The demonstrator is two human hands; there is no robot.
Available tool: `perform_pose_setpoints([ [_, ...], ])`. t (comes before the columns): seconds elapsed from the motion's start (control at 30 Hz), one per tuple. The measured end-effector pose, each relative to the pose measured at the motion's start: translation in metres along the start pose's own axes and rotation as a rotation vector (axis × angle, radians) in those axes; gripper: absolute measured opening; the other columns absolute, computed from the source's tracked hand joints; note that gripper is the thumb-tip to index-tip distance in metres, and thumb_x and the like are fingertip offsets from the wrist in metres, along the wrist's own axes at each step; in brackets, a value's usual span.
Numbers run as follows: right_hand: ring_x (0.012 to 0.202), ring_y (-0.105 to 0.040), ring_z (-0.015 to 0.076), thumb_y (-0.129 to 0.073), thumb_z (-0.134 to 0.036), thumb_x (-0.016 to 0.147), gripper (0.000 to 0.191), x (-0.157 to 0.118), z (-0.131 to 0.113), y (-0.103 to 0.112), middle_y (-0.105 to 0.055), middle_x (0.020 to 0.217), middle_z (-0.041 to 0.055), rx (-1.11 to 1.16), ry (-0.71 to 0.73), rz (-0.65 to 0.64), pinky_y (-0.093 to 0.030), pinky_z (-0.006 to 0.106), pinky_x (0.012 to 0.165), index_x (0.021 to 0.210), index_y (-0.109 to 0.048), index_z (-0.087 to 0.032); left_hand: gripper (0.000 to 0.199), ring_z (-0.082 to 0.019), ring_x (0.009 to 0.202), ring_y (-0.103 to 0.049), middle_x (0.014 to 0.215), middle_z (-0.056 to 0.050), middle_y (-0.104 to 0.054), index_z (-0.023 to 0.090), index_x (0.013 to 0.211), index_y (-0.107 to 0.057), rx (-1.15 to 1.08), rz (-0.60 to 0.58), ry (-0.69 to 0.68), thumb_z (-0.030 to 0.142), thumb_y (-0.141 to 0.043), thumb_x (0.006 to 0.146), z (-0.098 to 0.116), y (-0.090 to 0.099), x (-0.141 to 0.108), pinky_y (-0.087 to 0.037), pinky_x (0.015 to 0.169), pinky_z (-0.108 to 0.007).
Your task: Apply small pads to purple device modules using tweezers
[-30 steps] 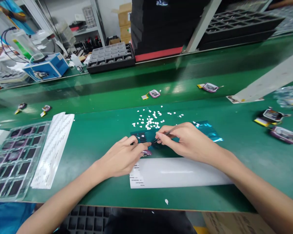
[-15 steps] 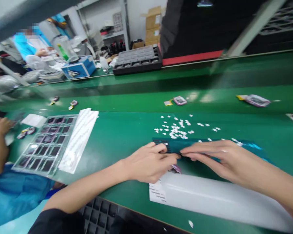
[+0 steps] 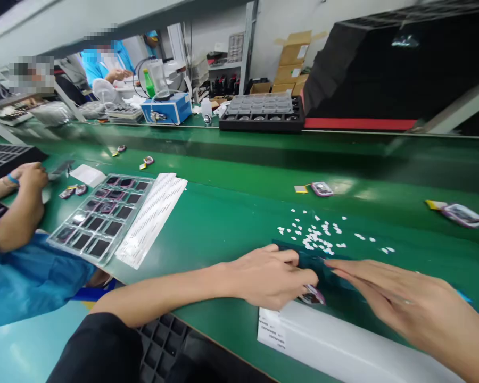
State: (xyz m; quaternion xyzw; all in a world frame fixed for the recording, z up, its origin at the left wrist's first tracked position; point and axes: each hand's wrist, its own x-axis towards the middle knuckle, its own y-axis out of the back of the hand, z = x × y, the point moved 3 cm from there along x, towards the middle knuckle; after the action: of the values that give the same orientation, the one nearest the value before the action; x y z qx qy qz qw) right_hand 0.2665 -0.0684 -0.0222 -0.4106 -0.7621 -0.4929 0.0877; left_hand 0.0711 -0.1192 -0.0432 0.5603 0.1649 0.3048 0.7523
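Observation:
My left hand (image 3: 277,276) is closed, its fingers curled down over the left end of a dark blue film strip (image 3: 323,274). A small purple-rimmed electronic module (image 3: 314,296) sticks out under its fingertips, partly covered by the hand. To the right, my right hand (image 3: 403,300) has its fingers pressed together in a pinch, the tips just above the strip and a short way from my left fingers. Anything between those tips is too small to make out. Many small white scraps (image 3: 313,238) lie behind the strip. A white glossy sheet (image 3: 343,340) curves along the near side.
Purple-rimmed modules with yellow tabs (image 3: 322,189) lie along the green bench (image 3: 223,213). Left stand a clear compartment tray (image 3: 98,218) and white printed sheets (image 3: 154,218). A co-worker's hands (image 3: 32,178) work beyond them. A black tray (image 3: 163,346) sits below the bench edge.
The view has turned left, so the scene sits farther right and lower. My right fingertips have drawn slightly away from my left fingertips. My left hand stays over the module.

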Motion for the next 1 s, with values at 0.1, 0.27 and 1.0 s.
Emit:
perform_pose_setpoints([
  [0.1,0.084,-0.076,0.0267,-0.056,-0.019,0.096,0.042,0.001,-0.013,0.002,-0.076,0.109,0.0022,-0.198,0.143,-0.085,-0.065,0.037,0.064,0.136,-0.061,-0.034,0.024,-0.025,0.101,-0.058,0.093,-0.010,-0.071,0.015,0.116,-0.059,-0.261,0.108,0.036,0.021,-0.041,0.101,0.009,0.011,-0.004,-0.039,0.081,-0.038],
  [0.27,0.091,-0.075,0.0238,-0.059,-0.008,0.096,0.060,0.000,-0.034,0.002,-0.074,0.117,0.0063,-0.385,0.227,0.094,-0.063,0.037,0.072,0.151,-0.046,-0.029,0.020,-0.017,0.076,-0.061,0.102,-0.012,-0.075,0.016,0.100,-0.059,-1.208,0.668,0.448,0.028,-0.042,0.101,-0.019,0.034,-0.021,-0.042,0.069,-0.030],
  [1.0,0.089,-0.072,0.0196,-0.055,-0.006,0.097,0.019,-0.017,-0.068,-0.025,-0.069,0.121,0.0233,-0.328,0.396,0.072,-0.062,0.031,0.066,0.113,-0.065,-0.002,0.021,-0.012,0.065,-0.063,0.071,-0.004,-0.072,0.012,0.075,-0.076,-1.608,0.682,0.856,0.031,-0.085,0.071,-0.013,0.002,-0.021,-0.053,0.064,-0.023],
])
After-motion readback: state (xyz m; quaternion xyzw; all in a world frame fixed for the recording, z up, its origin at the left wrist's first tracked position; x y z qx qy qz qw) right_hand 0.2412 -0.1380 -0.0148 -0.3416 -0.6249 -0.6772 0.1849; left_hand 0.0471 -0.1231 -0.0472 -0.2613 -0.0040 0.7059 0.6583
